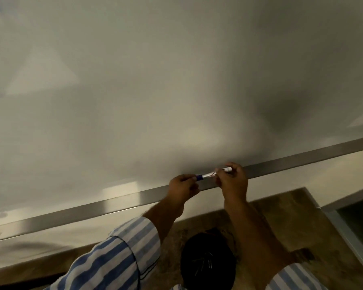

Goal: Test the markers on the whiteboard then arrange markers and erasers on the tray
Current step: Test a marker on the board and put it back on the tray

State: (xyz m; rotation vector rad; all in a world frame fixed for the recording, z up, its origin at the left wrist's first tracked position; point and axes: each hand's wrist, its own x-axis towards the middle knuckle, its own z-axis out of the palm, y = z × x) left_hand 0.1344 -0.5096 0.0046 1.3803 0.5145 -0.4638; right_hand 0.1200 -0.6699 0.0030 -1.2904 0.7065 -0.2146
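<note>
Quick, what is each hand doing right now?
Left hand: pinches the blue cap end of the marker.
Right hand: grips the marker's white barrel.

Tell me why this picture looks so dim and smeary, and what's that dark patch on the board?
Head view: lighting is low; the whiteboard carries soft shadows, the darkest at right, plus pale glare patches. The wide lens tilts and bends the metal tray. Both hands, left and right, and the marker they hold are motion-blurred.

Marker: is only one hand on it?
No: the left hand grips the blue end of the marker while the right hand holds its other end.
</note>
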